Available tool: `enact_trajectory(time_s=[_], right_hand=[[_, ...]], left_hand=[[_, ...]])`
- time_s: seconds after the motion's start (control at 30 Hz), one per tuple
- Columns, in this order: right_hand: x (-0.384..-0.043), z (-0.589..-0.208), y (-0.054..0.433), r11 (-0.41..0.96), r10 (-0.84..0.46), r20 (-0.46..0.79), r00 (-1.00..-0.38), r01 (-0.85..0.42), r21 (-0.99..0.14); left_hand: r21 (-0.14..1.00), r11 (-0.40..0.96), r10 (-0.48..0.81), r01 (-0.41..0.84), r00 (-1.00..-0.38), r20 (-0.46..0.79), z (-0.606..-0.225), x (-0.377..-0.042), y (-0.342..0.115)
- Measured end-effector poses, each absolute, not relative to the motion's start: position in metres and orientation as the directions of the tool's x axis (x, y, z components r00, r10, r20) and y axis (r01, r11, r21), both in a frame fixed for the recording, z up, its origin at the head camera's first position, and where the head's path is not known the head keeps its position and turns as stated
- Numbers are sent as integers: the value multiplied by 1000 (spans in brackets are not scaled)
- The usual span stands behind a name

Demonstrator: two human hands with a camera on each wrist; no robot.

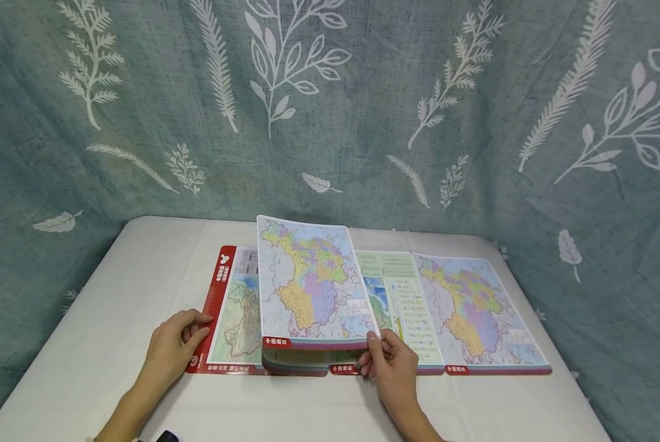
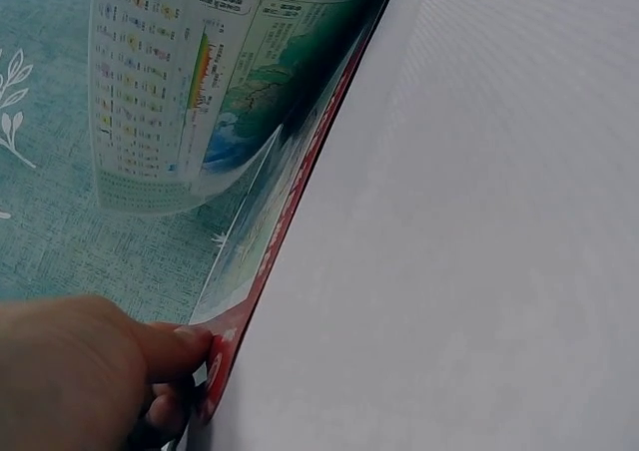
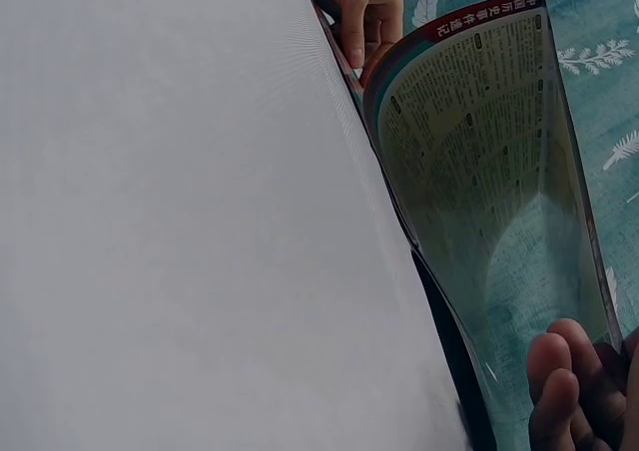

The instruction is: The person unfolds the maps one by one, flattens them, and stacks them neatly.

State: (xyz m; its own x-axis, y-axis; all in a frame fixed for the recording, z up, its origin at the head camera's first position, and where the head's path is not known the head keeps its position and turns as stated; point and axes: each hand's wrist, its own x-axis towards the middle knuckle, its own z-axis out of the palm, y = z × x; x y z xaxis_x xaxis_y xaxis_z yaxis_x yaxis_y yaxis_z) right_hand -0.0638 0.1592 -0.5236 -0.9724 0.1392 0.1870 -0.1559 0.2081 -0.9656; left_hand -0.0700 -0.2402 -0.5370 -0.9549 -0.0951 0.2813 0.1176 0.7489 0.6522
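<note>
A glossy fold-out map (image 1: pixel 227 325) with a red left border lies on the table. My left hand (image 1: pixel 172 344) pinches that border's near corner, thumb on top, as the left wrist view also shows. Above the left part of the map, a raised panel (image 1: pixel 310 282) shows a coloured political map and slants over the sheets below. My right hand (image 1: pixel 393 362) pinches its near right corner, thumb on the printed face. In the right wrist view, the underside (image 3: pixel 469 122) carries dense text and bends in a curve. Whether the panels are all joined is hidden.
A flat panel (image 1: pixel 462 307) with a matching political map lies at the right, beside a green panel (image 1: pixel 412 294) of text and small charts. The white table (image 1: pixel 108 307) backs onto a teal leaf-patterned cloth (image 1: pixel 330 123). A small black object (image 1: pixel 167 436) shows at the bottom edge.
</note>
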Motion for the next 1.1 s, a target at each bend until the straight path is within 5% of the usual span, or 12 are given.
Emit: enact_trajectory(time_s=[1.1], right_hand=[[-70, -529, 203, 241, 245, 170, -955, -110, -964]], left_hand=[[633, 762, -91, 134, -946, 310, -537, -69, -242]])
